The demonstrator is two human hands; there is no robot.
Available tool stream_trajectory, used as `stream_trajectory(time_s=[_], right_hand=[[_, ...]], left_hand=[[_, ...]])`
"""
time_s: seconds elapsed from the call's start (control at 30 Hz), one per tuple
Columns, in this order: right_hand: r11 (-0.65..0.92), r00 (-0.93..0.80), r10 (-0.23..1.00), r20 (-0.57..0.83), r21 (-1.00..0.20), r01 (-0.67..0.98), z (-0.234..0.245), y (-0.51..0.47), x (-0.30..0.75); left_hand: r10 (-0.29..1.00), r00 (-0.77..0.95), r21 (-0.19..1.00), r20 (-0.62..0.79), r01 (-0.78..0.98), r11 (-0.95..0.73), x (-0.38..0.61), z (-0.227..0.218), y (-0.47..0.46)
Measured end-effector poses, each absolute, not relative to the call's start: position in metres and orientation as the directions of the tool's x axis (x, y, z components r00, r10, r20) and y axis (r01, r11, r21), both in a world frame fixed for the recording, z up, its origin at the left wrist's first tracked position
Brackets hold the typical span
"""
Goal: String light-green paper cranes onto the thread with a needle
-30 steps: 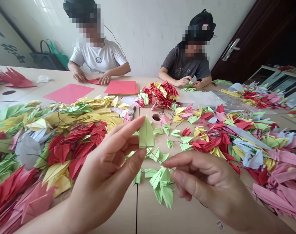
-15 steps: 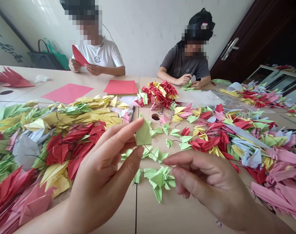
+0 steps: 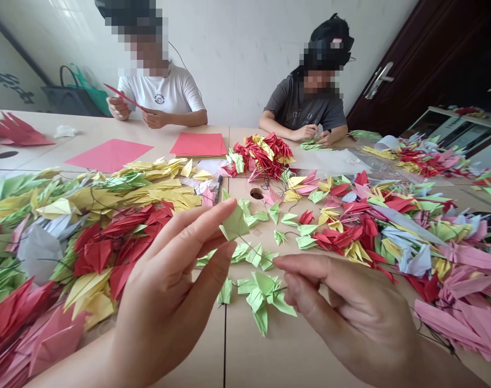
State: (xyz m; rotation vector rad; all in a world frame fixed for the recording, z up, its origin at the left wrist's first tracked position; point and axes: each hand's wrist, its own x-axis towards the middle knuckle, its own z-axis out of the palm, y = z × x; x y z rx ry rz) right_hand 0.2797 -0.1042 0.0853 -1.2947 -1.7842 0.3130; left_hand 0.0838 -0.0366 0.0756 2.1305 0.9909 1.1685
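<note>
My left hand [image 3: 176, 275] is raised over the table, its fingers closed around a light green paper crane [image 3: 234, 222]. A thin dark thread [image 3: 251, 247] runs from the lower edge of this crane to my right hand [image 3: 346, 307]. My right thumb and forefinger pinch the thread; whether a needle is between them I cannot tell. Below and between my hands lies a cluster of light green paper cranes [image 3: 262, 296] on the tabletop. Several more loose green cranes [image 3: 255, 254] are spread just beyond.
Heaps of colourful folded paper [image 3: 95, 248] flank my left arm, and a mixed heap [image 3: 391, 226] lies on the right. Red sheets [image 3: 199, 144], a pen [image 3: 218, 188] and a round table hole [image 3: 256, 193] are farther back. Two people [image 3: 160, 97] sit opposite.
The green crane in my left hand has tilted and dropped slightly. My right hand has shifted a little downward. Across the table, a person's red sheet has turned edge-on.
</note>
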Motion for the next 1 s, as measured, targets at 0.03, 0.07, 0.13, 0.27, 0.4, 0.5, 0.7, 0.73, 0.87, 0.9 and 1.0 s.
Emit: stream_trajectory(time_s=[0.03,0.07,0.13,0.27,0.4,0.5,0.7,0.73,0.87,0.9,1.0], right_hand=[[0.436,-0.078,0.853,0.517,-0.621,0.652,0.085,-0.105,0.280],[0.444,-0.090,0.846,0.525,-0.602,0.664,0.084,-0.106,0.280],[0.457,-0.113,0.837,0.536,-0.570,0.683,0.083,-0.107,0.280],[0.491,-0.161,0.811,0.562,-0.506,0.709,0.082,-0.109,0.283],[0.520,-0.225,0.785,0.577,-0.418,0.745,0.078,-0.113,0.286],[0.500,-0.243,0.785,0.570,-0.351,0.792,0.074,-0.116,0.287],[0.520,-0.271,0.780,0.564,-0.343,0.782,0.073,-0.115,0.286],[0.527,-0.273,0.779,0.565,-0.352,0.774,0.073,-0.114,0.285],[0.552,-0.260,0.757,0.600,-0.372,0.746,0.077,-0.110,0.279],[0.558,-0.257,0.747,0.613,-0.369,0.743,0.077,-0.110,0.278],[0.579,-0.281,0.722,0.632,-0.331,0.745,0.076,-0.111,0.278]], left_hand=[[0.794,0.362,0.712,0.488,0.361,-0.602,0.084,0.075,-0.037],[0.797,0.361,0.710,0.485,0.370,-0.599,0.084,0.075,-0.037],[0.806,0.361,0.715,0.469,0.380,-0.587,0.084,0.074,-0.037],[0.802,0.366,0.720,0.473,0.364,-0.591,0.085,0.072,-0.035],[0.791,0.385,0.719,0.476,0.348,-0.602,0.084,0.071,-0.033],[0.791,0.386,0.729,0.474,0.332,-0.599,0.083,0.069,-0.033],[0.782,0.409,0.732,0.471,0.313,-0.605,0.087,0.065,-0.033],[0.772,0.416,0.728,0.481,0.303,-0.616,0.088,0.065,-0.034],[0.701,0.425,0.657,0.573,0.274,-0.703,0.089,0.061,-0.037],[0.688,0.415,0.639,0.595,0.275,-0.719,0.088,0.060,-0.038],[0.689,0.364,0.648,0.627,0.249,-0.720,0.088,0.056,-0.040]])
